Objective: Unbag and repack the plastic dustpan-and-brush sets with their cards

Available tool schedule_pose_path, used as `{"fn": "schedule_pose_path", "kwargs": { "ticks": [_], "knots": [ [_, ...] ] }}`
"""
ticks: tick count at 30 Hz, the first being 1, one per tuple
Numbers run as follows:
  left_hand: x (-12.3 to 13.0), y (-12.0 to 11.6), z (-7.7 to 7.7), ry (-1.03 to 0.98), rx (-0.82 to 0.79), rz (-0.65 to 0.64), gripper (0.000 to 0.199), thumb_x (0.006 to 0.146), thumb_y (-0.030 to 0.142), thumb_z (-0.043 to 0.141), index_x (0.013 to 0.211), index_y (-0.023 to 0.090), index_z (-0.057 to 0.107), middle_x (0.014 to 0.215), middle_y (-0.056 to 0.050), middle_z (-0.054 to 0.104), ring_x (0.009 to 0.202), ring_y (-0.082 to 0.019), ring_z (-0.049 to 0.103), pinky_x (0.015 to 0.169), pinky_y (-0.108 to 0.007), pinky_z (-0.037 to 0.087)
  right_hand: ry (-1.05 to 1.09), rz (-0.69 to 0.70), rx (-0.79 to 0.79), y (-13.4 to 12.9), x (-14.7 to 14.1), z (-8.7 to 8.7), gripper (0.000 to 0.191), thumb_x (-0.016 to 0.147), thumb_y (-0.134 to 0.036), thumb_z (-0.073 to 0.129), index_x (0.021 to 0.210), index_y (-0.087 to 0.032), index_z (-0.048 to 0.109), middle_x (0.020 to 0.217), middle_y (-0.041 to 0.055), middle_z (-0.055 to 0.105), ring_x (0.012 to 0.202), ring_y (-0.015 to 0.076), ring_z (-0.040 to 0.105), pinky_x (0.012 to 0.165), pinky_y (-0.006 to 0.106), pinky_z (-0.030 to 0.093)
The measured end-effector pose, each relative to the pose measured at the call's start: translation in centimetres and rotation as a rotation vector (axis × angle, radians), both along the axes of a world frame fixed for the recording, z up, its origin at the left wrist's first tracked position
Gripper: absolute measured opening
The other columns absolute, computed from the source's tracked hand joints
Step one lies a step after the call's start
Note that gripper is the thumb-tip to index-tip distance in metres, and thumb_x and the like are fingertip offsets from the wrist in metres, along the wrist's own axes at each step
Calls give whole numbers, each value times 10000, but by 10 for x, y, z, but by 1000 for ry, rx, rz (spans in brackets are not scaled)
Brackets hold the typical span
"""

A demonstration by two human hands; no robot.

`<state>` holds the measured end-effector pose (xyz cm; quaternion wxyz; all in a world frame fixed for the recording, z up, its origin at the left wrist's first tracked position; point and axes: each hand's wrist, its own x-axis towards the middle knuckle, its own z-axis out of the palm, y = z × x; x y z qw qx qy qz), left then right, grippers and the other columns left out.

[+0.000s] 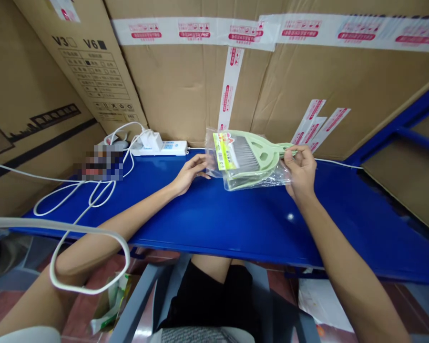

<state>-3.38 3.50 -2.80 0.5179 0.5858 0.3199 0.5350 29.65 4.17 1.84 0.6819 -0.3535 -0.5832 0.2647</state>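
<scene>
A clear plastic bag holds a light green dustpan and a small hand brush with grey bristles, nested together. Its yellow-green label faces me at the left end. My right hand is closed around the handle end of the set, thumb on top, keeping it raised a little above the blue table. At the bag's other end is my left hand, fingers loosely curved and apart. Its fingertips meet the loose plastic edge; no firm grip shows.
Large cardboard boxes stand along the back of the blue table. A white power strip with a plugged-in adapter lies at the back left. White cables loop across the left side, one hanging over my left forearm. A blue metal frame rises at the right.
</scene>
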Motion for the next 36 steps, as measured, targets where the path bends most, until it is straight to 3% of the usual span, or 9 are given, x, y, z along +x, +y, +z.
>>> {"fn": "schedule_pose_path", "kwargs": {
  "ticks": [3,6,10,16,19,23,28,32,36],
  "knots": [
    [2,-5,0,139,243,105,470,891,410,768,1310,249,628,1343,-115,668,1203,-278,657,892,-383,621,26,11,-27,0,-1,-1,416,804,-596,842,929,-297,582,928,-4,621,832,188,663,808,388,637],
    [3,-10,3,369,556,184,532,881,403,778,1369,275,611,1465,-135,583,1395,-328,528,1132,-510,495,15,23,-21,1,-3,-4,429,772,-592,869,915,-290,600,924,-2,617,845,189,655,814,383,639],
    [5,-18,9,551,782,241,447,882,349,737,1304,245,634,1492,-161,557,1407,-355,501,1207,-580,381,15,43,-48,3,-5,-8,440,766,-602,869,903,-289,591,912,-4,611,827,186,646,815,378,638],
    [4,-26,16,639,848,310,71,860,260,633,923,242,661,1161,-100,731,1133,-314,641,1034,-525,493,23,44,-46,1,-4,-7,438,779,-610,851,909,-291,579,920,-6,617,823,187,653,806,372,636],
    [1,-25,13,665,868,303,166,849,188,583,949,237,706,1016,-76,760,968,-281,678,948,-475,502,69,55,-65,2,-3,-7,440,755,-592,879,894,-285,597,894,-12,614,800,179,651,805,368,634],
    [1,-20,4,715,867,332,314,840,171,584,1103,233,744,1062,-97,776,975,-286,695,931,-456,508,105,57,-85,5,-1,-9,451,725,-583,904,863,-277,603,865,-19,614,754,173,642,791,371,634],
    [3,-18,1,724,852,355,287,915,188,550,1082,239,777,1017,-98,784,981,-268,718,901,-421,543,88,70,-96,5,-1,-11,454,733,-588,892,868,-279,588,856,-19,617,726,169,630,744,350,629],
    [2,-16,-2,716,842,363,253,945,234,565,1051,249,795,1139,-120,768,1058,-280,712,920,-431,552,36,64,-95,3,-4,-11,428,774,-588,853,877,-284,571,851,-14,611,701,164,616,714,335,622],
    [0,-11,-7,782,865,366,205,954,293,607,970,252,807,1050,-131,736,945,-276,697,858,-423,540,58,110,-105,2,-8,-12,421,764,-568,863,877,-285,573,885,-12,618,762,172,646,777,360,637]
  ]
}}
